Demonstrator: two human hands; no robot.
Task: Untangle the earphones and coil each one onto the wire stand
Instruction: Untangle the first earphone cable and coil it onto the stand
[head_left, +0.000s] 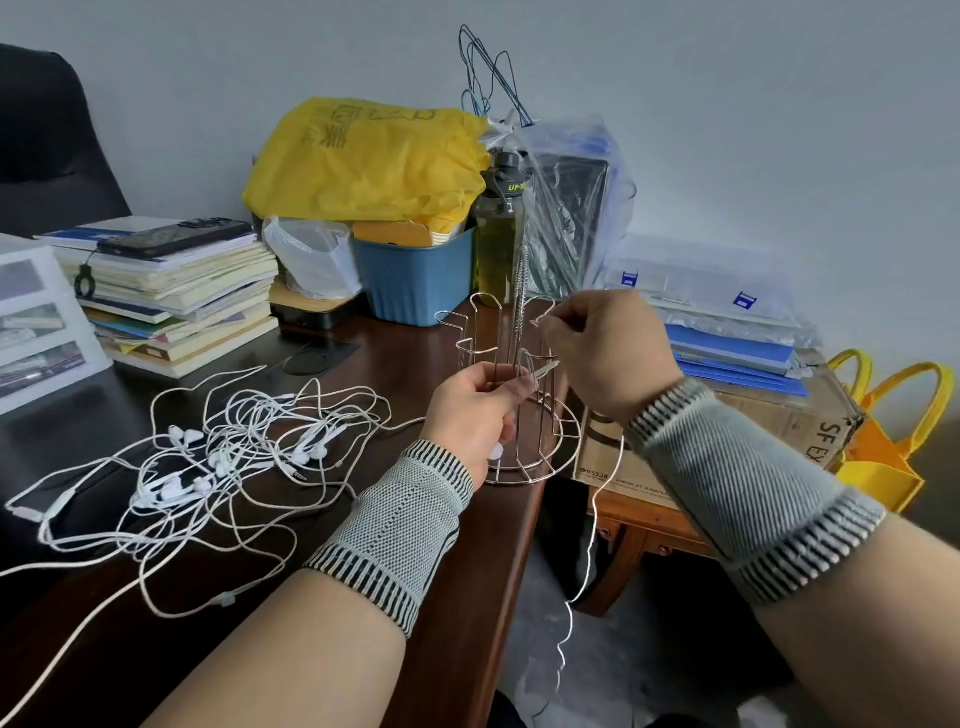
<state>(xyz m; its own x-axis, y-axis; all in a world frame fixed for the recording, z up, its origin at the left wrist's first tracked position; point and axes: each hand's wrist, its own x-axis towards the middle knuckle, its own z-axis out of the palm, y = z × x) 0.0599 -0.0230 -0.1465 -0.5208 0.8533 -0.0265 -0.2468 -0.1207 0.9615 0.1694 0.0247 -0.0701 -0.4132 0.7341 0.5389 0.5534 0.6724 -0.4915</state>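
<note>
A silver wire stand (540, 457) with several upright hooks stands at the right edge of the dark wooden desk (395, 353). My left hand (475, 410) pinches a white earphone cable against one of the stand's front loops, with an earbud showing under the palm. My right hand (605, 345) pinches the same cable (592, 540) near an upper hook; its loose end hangs down off the desk's edge. A tangle of white earphones (218, 457) lies spread on the desk to the left.
Behind the stand are a blue tub (415, 280), a yellow bag (363, 161), an olive water bottle (498, 234) and clear plastic bags. Stacked books with a phone (171, 239) sit at the back left. A cardboard box (779, 415) and yellow tote (883, 447) stand right.
</note>
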